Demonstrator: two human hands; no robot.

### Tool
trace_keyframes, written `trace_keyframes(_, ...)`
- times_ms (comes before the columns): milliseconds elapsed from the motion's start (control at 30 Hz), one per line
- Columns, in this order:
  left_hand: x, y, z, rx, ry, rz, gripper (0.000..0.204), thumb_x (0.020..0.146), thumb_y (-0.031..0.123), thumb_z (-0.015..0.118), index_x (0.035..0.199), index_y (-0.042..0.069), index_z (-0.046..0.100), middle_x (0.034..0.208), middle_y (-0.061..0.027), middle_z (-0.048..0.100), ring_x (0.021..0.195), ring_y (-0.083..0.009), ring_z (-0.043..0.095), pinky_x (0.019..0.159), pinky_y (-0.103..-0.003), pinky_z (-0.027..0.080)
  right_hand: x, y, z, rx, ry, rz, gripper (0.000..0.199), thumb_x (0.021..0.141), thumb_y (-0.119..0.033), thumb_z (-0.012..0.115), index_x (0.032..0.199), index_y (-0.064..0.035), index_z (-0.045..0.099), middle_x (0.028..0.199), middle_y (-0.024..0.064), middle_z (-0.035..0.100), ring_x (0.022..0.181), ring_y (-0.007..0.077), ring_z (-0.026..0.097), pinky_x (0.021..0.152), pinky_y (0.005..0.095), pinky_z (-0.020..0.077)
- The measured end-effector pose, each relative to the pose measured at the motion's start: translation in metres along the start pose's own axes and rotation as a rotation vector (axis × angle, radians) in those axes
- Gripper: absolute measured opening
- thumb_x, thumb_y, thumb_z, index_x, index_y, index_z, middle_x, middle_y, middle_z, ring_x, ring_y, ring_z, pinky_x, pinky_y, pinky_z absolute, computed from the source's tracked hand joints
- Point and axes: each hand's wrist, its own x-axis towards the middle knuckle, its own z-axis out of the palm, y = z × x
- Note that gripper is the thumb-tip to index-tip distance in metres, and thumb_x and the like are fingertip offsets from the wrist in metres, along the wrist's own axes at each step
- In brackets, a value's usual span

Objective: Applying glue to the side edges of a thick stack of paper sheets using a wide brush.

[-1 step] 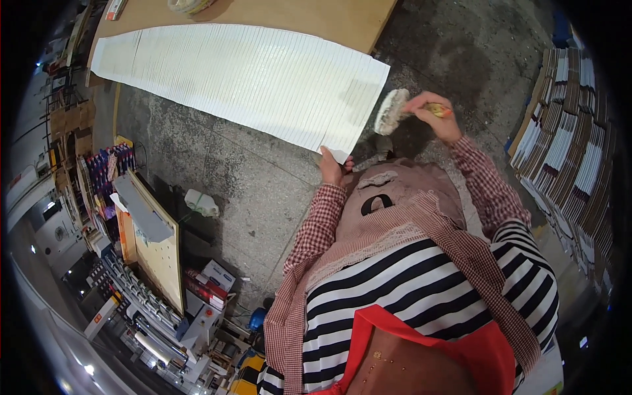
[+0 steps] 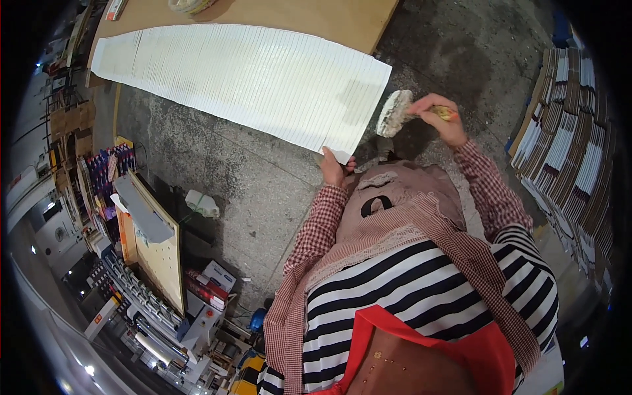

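Observation:
A long row of fanned, overlapping white paper sheets (image 2: 243,79) lies along the brown tabletop (image 2: 296,16), its near edge reaching past the table. My left hand (image 2: 334,167) pinches the near right corner of the sheets, with the thumb on top and fingers below. In my right hand (image 2: 442,118), closed around its yellowish handle, is a wide brush (image 2: 395,113). Its pale bristle head, wet or coated-looking, is held just off the right end of the sheets, apart from them. Part of the handle is hidden by my fingers.
A round tub (image 2: 189,5) sits at the table's far edge. Tall stacks of folded cardboard (image 2: 559,131) stand at the right. On the left are a leaning wooden board (image 2: 158,243), a white plastic jug (image 2: 202,203) on the concrete floor, and boxes (image 2: 212,283).
My right hand and the brush have shifted slightly right, away from the sheets. My left hand keeps its hold on the corner, which has moved a touch right.

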Motion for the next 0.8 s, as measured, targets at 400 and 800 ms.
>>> trace_keyframes(400, -0.041, -0.013, -0.154, 0.139, 0.055, -0.037, 0.053, 0.097, 0.047, 0.05, 0.132, 0.007, 0.05, 0.121, -0.0133, 0.062, 0.107, -0.0214, 0.06, 0.091, -0.037, 0.047, 0.089, -0.006, 0.07, -0.039, 0.002, 0.012, 0.005, 0.084, -0.004, 0.059, 0.087, -0.0033, 0.063, 0.1, 0.0082, 0.07, 0.099, 0.0164, 0.063, 0.092, 0.0331, 0.0484)
trace_keyframes(800, -0.182, -0.112, -0.407, 0.669, 0.355, -0.419, 0.042, 0.096, 0.041, 0.055, 0.118, 0.005, 0.06, 0.107, -0.0112, 0.067, 0.093, -0.0209, 0.063, 0.079, -0.037, 0.051, 0.107, 0.013, 0.083, -0.127, 0.071, 0.044, 0.007, 0.085, -0.003, 0.06, 0.089, -0.0013, 0.066, 0.096, 0.0077, 0.071, 0.095, 0.0156, 0.064, 0.089, 0.0319, 0.0492)
